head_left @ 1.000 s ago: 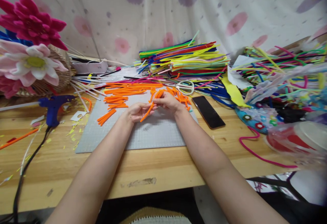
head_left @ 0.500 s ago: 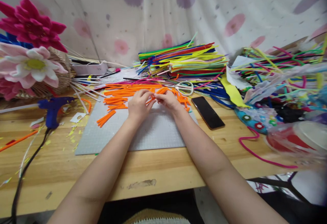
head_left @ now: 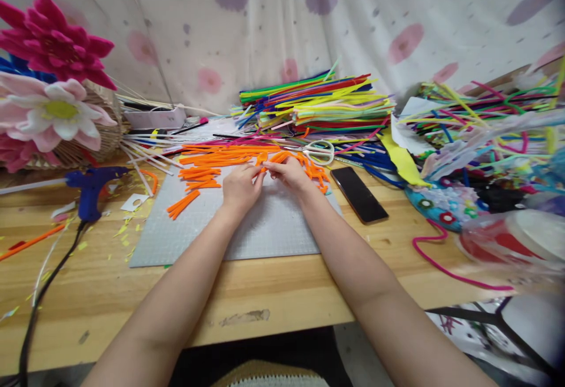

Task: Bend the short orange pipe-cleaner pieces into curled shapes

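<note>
My left hand (head_left: 241, 186) and my right hand (head_left: 289, 174) meet over the far part of a grey cutting mat (head_left: 265, 231). Both are closed in a pinch on short orange pipe cleaner pieces (head_left: 265, 166) held between their fingertips. More cut orange pieces (head_left: 200, 170) lie on the mat to the left and behind the hands, and a loose group (head_left: 183, 203) lies nearer the mat's left edge. White-handled scissors (head_left: 320, 152) lie just beyond my right hand.
A black phone (head_left: 358, 193) lies right of the mat. Stacks of coloured pipe cleaners (head_left: 315, 104) fill the back and right. A blue glue gun (head_left: 90, 184) with its cord sits left, near fabric flowers (head_left: 48, 104). A pink pipe cleaner (head_left: 441, 263) curls at right.
Both hands moved away from me toward the orange pile. The left hand turned palm down, and the long orange piece it held out in front is now tucked between the fingertips.
</note>
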`<state>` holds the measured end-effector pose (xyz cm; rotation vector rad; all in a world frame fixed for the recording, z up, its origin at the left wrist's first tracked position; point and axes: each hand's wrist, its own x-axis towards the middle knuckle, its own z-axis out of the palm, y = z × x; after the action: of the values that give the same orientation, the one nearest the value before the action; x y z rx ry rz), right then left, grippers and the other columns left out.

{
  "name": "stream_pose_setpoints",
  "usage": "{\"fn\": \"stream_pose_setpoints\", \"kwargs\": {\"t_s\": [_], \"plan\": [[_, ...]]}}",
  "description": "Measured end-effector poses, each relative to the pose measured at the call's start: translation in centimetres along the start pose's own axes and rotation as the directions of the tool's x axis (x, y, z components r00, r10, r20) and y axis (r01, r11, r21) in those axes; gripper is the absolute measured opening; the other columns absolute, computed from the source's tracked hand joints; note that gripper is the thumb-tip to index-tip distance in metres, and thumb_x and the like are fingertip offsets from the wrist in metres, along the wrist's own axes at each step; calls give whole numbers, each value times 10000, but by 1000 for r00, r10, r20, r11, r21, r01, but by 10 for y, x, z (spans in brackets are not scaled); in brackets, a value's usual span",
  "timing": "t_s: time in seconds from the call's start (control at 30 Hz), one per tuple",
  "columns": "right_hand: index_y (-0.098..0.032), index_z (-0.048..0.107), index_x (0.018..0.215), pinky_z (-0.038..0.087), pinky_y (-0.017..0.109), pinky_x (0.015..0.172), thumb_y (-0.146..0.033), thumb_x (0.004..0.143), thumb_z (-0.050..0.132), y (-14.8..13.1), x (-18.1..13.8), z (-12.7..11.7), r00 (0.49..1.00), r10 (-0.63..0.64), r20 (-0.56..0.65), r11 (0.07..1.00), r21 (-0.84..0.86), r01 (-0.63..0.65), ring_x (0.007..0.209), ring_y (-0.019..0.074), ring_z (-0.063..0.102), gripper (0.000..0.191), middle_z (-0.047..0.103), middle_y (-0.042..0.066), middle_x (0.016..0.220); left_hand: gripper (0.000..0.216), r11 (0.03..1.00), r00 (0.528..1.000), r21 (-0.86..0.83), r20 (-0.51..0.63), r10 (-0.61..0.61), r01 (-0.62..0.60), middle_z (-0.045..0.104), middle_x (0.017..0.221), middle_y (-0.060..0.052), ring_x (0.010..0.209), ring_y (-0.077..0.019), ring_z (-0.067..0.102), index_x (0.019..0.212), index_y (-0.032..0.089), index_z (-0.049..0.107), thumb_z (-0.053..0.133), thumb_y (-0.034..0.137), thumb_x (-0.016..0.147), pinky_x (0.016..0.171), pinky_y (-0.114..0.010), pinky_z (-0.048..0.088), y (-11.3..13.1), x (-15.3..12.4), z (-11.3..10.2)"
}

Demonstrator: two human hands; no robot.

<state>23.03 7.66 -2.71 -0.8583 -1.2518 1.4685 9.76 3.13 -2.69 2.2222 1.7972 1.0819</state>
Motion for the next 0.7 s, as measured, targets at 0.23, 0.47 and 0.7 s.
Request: {"fn": "stream_pose_setpoints", "kwargs": {"t_s": [0.23,0.47,0.7], "plan": [[-147,545,596,324,212,475,-353,563,716,3,-1,-5,993,-74,90,989,-124,84,491,58,414,270,518,-29,556,161,577,805,-570,495,-327,585,614,562,-24,529,-107,542,597,121,645,653,273,651,590,-246,445,2,9,-7],[-142,554,643,345,218,498,-366,541,715,-1,-3,-5,995,-11,100,984,-177,29,506,64,429,294,528,-28,579,117,238,639,-594,724,-259,769,598,571,-29,493,-81,526,593,94,620,690,186,607,590,-253,475,6,10,-14],[-145,515,556,313,217,465,-357,528,699,4,-1,-5,1000,7,25,974,-228,-1,453,55,393,282,492,-37,508,84,874,892,-315,382,-241,371,630,722,-20,688,-160,572,687,163,613,627,170,604,681,-287,441,5,4,-1]]}}
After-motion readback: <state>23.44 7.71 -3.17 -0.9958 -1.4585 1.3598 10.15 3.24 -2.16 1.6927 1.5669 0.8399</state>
